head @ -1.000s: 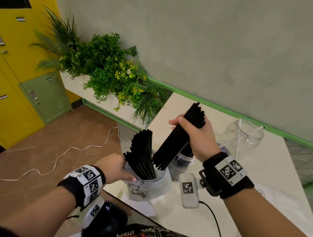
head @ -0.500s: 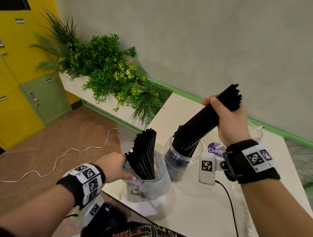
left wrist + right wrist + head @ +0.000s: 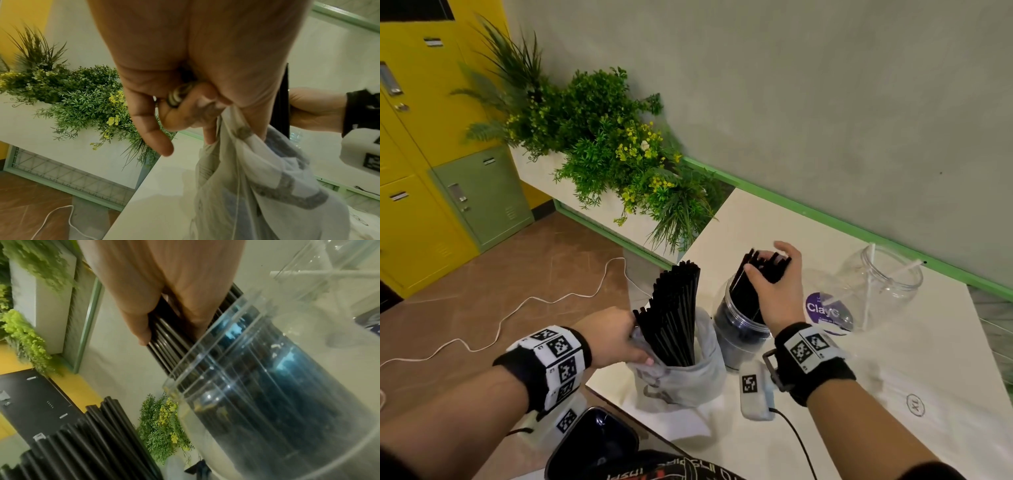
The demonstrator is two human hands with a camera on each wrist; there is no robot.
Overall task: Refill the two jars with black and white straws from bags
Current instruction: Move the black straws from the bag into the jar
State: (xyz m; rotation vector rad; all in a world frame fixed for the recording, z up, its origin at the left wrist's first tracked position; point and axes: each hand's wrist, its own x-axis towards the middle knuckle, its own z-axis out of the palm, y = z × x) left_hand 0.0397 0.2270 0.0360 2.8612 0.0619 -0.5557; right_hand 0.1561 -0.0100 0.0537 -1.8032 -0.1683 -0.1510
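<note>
The right hand (image 3: 774, 291) grips a bundle of black straws (image 3: 760, 274), its fingers curled round their upper part while their lower ends stand inside one clear jar (image 3: 739, 325) on the white table (image 3: 825, 394). The left hand (image 3: 609, 339) pinches the rim of one thin plastic bag (image 3: 681, 380), just left of that jar, which holds a second, larger bunch of black straws (image 3: 674, 315). A second clear jar (image 3: 883, 284) stands farther right with two white straws (image 3: 869, 294) in it.
</note>
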